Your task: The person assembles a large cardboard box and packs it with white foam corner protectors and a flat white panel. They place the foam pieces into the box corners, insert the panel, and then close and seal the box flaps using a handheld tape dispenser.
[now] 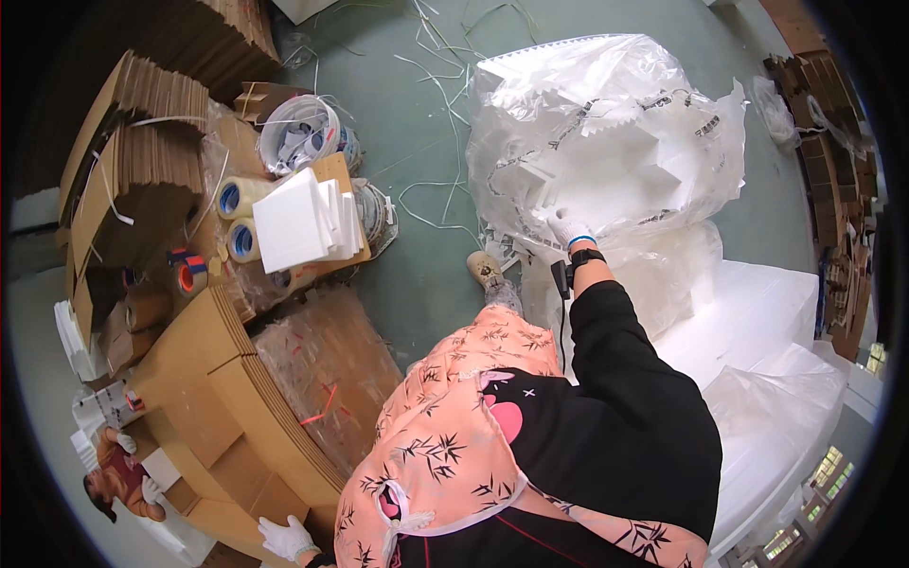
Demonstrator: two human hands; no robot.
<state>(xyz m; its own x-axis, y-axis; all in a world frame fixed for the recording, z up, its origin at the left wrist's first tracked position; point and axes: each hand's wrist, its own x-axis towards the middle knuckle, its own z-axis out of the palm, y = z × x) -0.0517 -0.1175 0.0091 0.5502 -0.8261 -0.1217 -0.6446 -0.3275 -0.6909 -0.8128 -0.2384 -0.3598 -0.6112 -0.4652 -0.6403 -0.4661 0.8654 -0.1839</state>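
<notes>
My right hand (pixel 571 229), in a white glove, reaches forward to the near edge of a large clear plastic bag (pixel 492 180). White foam pieces (pixel 615 175) with notched edges fill this bag. The glove blends with the white behind it, so whether its fingers grip anything is unclear. Down at the lower left, my gloved left hand (pixel 286 538) is open with fingers apart, beside a row of brown cardboard boxes (pixel 275 417). It holds nothing that I can see.
White foam sheets (pixel 301 222) lie on a stand to the left, beside tape rolls (pixel 243 239) and a clear bucket (pixel 301 133). Flattened cartons (pixel 142 161) are stacked behind. More wrapped foam (pixel 757 303) stands at right. Loose straps (pixel 450 114) litter the floor. Another person (pixel 123 478) works far left.
</notes>
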